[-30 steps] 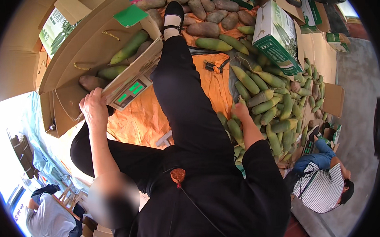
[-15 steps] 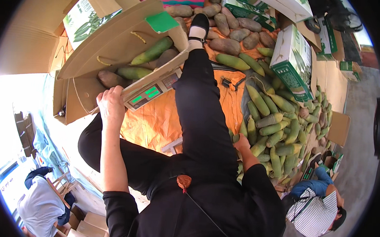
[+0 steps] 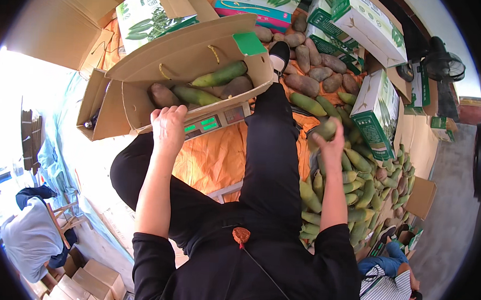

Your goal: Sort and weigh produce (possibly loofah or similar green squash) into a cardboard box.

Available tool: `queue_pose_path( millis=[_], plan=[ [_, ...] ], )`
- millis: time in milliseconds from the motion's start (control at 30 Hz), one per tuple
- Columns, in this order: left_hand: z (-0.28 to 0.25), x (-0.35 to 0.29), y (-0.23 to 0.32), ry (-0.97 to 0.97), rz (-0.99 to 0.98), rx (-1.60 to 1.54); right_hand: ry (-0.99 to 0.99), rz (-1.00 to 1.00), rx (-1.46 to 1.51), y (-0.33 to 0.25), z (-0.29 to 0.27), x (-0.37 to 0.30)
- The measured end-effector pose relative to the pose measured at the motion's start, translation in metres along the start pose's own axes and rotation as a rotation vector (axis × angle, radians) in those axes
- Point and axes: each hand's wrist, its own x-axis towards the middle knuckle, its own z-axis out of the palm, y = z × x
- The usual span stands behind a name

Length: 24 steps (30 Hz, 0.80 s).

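My left hand [image 3: 169, 126] grips the near edge of an open cardboard box [image 3: 146, 100], fingers bent over the rim. Inside lie green radishes [image 3: 222, 75] and brownish-red radishes [image 3: 163, 95]. The box stands on a digital scale [image 3: 204, 125] with a lit green display. My right hand [image 3: 332, 144] is closed round a plump green radish [image 3: 323, 131], held above the right-hand pile and slightly blurred. Below and beside that hand spreads a big heap of green radishes [image 3: 365, 182].
Brownish-red radishes [image 3: 302, 85] lie on orange sheeting [image 3: 213, 162] beyond my foot. Printed white-and-green cartons [image 3: 379, 113] stand at the far right, with a black fan [image 3: 444, 65] behind. Another person [image 3: 387, 288] is at the lower right. Stacked brown boxes [image 3: 92, 283] sit lower left.
My right hand has risen from the heap and moved up and slightly right, bringing a green radish with it. My left hand stays on the box rim. The whole view has shifted.
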Motion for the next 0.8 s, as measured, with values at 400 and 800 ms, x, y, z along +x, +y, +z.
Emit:
queue_pose_path(
  millis=[400, 800],
  plan=[
    [0.006, -0.004, -0.004, 0.075, 0.021, -0.022, -0.268, -0.578, 0.542, -0.230, 0.054, 0.051],
    [0.004, -0.003, 0.000, 0.074, 0.039, -0.016, -0.283, -0.913, -0.140, -0.228, 0.156, 0.052]
  ],
)
